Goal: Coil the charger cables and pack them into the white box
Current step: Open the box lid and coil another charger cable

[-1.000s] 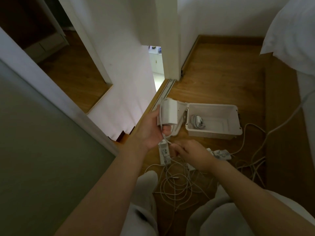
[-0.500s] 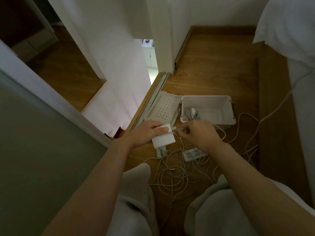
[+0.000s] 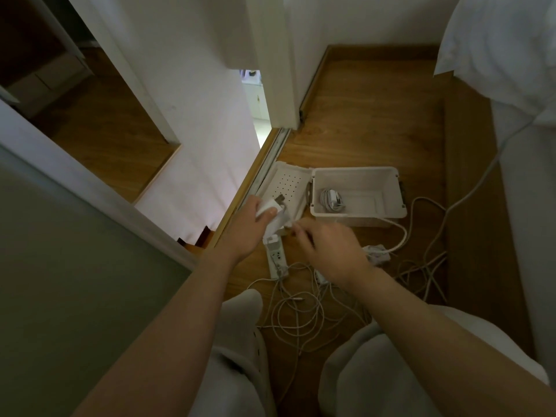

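Charger [image 3: 278, 220] in left hand [image 3: 247, 230] | right hand [image 3: 329, 251] alongside | over box lid [image 3: 285, 182] edge

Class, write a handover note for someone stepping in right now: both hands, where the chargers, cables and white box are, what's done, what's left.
Left hand grips a white charger brick. Right hand pinches its thin cable beside the brick; blurred.
White box open on the floor, lid flat beside it.
Done: one coiled charger in the box.
Left: coil the held cable, pack it; loose cables lie tangled on the floor by the power strips.
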Demonstrator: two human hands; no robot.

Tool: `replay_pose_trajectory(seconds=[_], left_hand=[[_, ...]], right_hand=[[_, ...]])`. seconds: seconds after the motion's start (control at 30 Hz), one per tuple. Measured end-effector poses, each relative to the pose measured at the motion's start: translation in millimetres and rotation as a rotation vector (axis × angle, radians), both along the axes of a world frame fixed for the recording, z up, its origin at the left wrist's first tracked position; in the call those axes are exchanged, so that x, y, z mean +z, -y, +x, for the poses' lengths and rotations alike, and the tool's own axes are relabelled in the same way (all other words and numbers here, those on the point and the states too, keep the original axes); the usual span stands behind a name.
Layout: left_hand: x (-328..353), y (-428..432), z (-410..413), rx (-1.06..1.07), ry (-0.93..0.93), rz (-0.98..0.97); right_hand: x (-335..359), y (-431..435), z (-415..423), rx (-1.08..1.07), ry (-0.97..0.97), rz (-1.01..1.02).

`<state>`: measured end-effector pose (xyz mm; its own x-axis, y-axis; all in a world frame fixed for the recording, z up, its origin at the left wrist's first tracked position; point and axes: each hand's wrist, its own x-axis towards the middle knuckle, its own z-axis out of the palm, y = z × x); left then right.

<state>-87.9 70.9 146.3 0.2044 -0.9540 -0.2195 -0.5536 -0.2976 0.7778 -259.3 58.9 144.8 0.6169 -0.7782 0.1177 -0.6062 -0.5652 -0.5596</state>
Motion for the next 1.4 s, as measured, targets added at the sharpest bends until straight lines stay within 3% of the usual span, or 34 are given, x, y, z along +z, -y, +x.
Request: replay_pose_trajectory(seconds=[0.2, 0.33, 0.4, 0.53, 0.73, 0.83, 1.0, 1.23, 1.4], left_hand=[[8, 7, -17, 0.260, -0.322, -0.084], [10, 12, -18, 0.404, -0.950, -0.093], [13, 12, -16, 0.440, -1.164, -0.112], [21, 11, -16, 0.420, -1.310, -0.073], [20, 10, -11, 0.169, -1.008, 0.003], [18, 9, -6, 0.081, -0.853, 0.033], [25, 0, -5, -0.071, -0.249, 0.109], [14, -8, -3, -0.308, 0.124, 0.206], [11, -5, -6, -0.285, 0.269, 0.155]], right_hand=[[-16, -28, 18, 0.118, -0.034, 0.114], [-25, -26, 19, 0.177, -0.132, 0.138], [-29, -23, 18, 0.175, -0.147, 0.195], [-42, -6, 13, 0.163, -0.118, 0.294], [-42, 17, 0, 0.133, -0.029, 0.368], [-42, 19, -1, 0.136, -0.101, 0.360], [-45, 29, -12, 0.056, -0.226, 0.334], [-36, 31, -13, -0.037, -0.218, 0.105], [-28, 28, -10, -0.124, -0.141, -0.006]])
